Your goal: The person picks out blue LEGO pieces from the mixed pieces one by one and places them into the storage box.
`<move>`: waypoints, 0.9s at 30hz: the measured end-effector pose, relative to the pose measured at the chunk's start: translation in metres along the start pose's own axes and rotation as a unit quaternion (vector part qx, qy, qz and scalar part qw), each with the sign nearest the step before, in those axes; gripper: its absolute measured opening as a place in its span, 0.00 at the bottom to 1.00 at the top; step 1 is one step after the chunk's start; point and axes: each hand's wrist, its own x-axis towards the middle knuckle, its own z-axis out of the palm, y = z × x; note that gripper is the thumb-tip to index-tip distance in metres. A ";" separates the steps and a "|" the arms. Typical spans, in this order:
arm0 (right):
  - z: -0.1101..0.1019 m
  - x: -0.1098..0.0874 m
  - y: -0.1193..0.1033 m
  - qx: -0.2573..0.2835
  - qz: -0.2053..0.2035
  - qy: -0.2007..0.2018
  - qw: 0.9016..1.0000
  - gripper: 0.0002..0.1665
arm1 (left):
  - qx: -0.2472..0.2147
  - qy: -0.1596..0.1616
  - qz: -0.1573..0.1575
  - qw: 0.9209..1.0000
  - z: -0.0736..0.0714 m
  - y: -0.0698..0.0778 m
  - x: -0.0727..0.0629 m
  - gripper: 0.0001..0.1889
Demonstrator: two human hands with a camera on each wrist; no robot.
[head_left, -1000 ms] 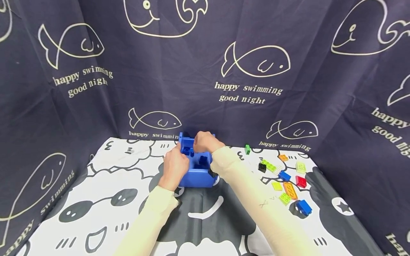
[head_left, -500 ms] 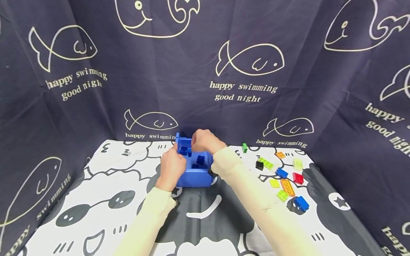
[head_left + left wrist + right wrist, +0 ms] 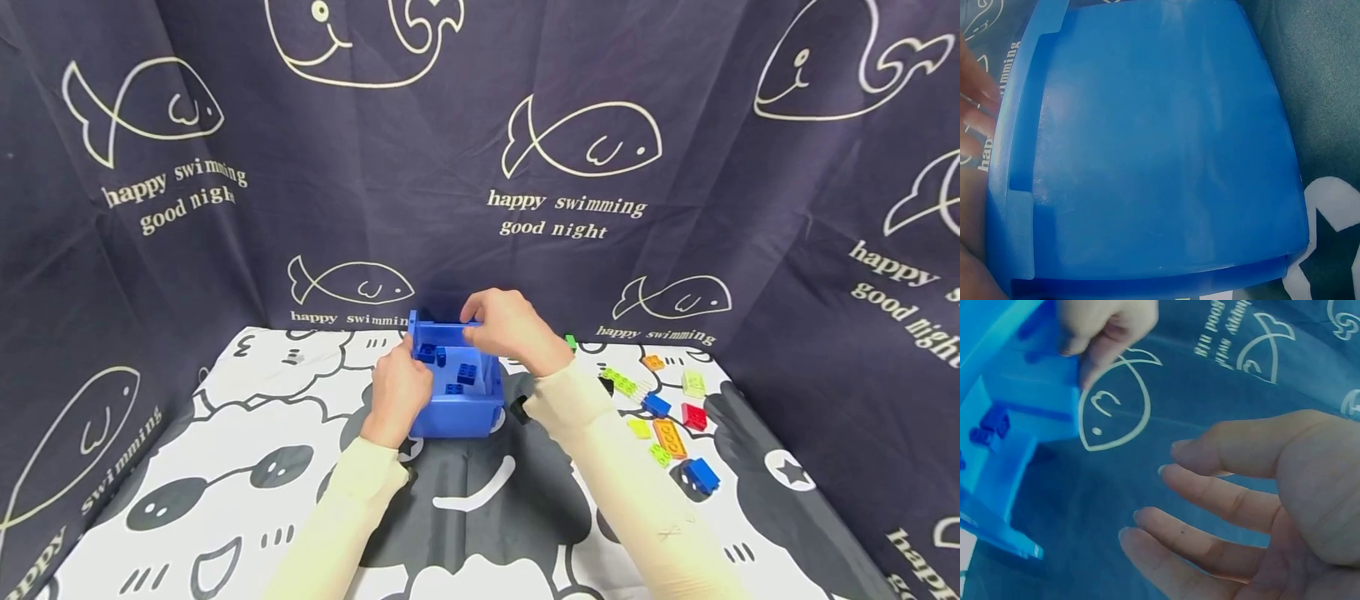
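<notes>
A blue open box stands at the middle back of the cloth, with several dark blue bricks lying inside. My left hand grips its left side wall at the rim; in the right wrist view that hand has its thumb and fingers on either side of the wall. Over the box's back right corner hovers my right hand, fingers loosely bent and apart. The right wrist view shows this hand holding nothing. The box's outer wall fills most of the left wrist view.
To the right lie several loose bricks: blue, red, orange, lime and pale yellow. A green brick shows partly behind the right wrist. A dark curtain rises right behind the box.
My right hand has lifted up and to the right, away from the box's inside, and its fingers have spread. The bricks inside show more fully. My left hand keeps its grip on the wall.
</notes>
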 end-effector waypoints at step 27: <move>-0.032 -0.095 0.182 -0.043 0.108 0.174 0.978 0.29 | -0.004 0.000 -0.006 1.000 0.000 0.001 0.000 0.30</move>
